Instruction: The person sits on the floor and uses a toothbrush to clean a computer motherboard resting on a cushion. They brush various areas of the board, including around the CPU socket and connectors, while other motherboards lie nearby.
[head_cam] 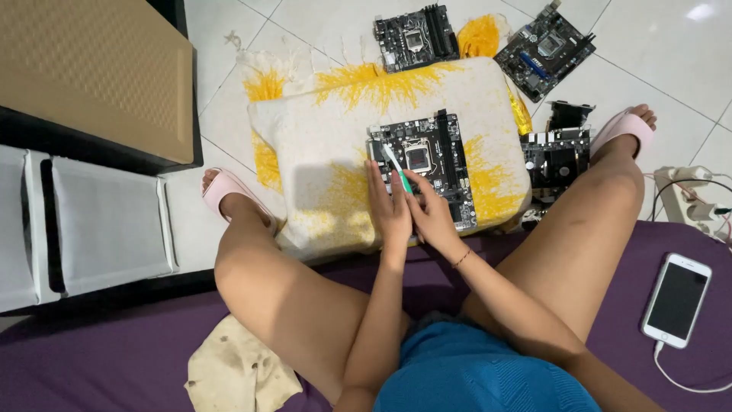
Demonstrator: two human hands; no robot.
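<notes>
Both hands (412, 214) grip a slim green-and-white toothbrush (397, 169) over a dark, square motherboard (435, 156) on a soft cushion (328, 137).

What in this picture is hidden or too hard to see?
Head view:
- Toothbrush handle: wrapped by both hands; which one grips it is unclear.
- Motherboard near corner: covered by the left hand and right hand.
- Board by the right knee: partly behind the cushion and leg.
- Power strip: cut by the right edge.
</notes>
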